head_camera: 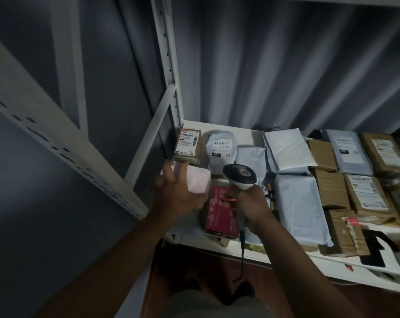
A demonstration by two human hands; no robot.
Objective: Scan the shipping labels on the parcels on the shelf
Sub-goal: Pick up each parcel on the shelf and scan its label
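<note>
L hand (178, 193) grips a small pale pink soft-wrapped parcel (200, 181), fingers curled round it from the near side, held up just above the white metal shelf (219, 126) near its L end. R hand (254, 204) is clamped round the grip of a white & black handheld barcode scanner (239, 175); the scanner head sits at 12 o'clock from that hand, just R of the pink parcel. A dark cable (242, 260) hangs from the grip's base toward 6 o'clock.

Between & below the two hands lies a flat red printed box (219, 214) on the shelf w/ a thin red scan line across its upper part. At 12 o'clock from the L hand stands a small brown cardboard box w/ barcode label (188, 144), in the back L corner. Just R of it, a grey poly mailer bag w/ white label (220, 149), digits "231" legible. More pale grey poly mailers (288, 150) lie at 1–2 o'clock from the scanner; taped brown cardboard boxes (332, 191) fill the shelf toward 3 o'clock, several w/ labels face up, too blurred to read.

White slotted shelf upright (169, 65) rises at the L end; grey pleated curtain (286, 65) hangs behind. Floor below is dark wood.
</note>
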